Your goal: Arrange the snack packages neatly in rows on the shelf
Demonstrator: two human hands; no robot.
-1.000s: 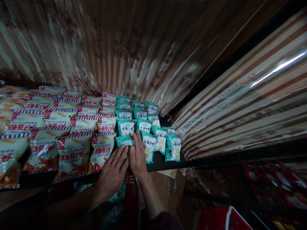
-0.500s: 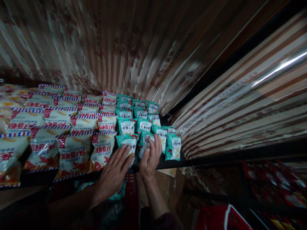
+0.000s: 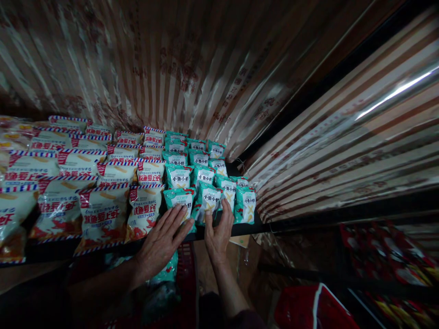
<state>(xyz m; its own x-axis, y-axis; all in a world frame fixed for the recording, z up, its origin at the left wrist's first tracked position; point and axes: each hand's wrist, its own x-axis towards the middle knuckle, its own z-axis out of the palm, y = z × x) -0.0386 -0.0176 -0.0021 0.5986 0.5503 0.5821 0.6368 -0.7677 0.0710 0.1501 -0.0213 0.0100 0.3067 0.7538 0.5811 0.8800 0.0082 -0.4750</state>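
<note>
Head cam, 鱿鱼爱上虾 pkts [image 3: 103, 214] left, our L hand [image 3: 163, 244] flat on teal pkt [image 3: 178, 197], R hand [image 3: 218, 230] spread on near 小鱼小虾 pkt [image 3: 210, 195]

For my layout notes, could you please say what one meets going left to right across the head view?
Striped bags, left hand on a green bag, right hand at the next green bag, rightmost green bag, red packets.

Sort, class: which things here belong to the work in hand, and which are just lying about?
Belong: teal bags at the left hand and right hand; black shelf; probably red basket.
Lying about: striped-edged bags; striped wall covering; red packets.
</note>
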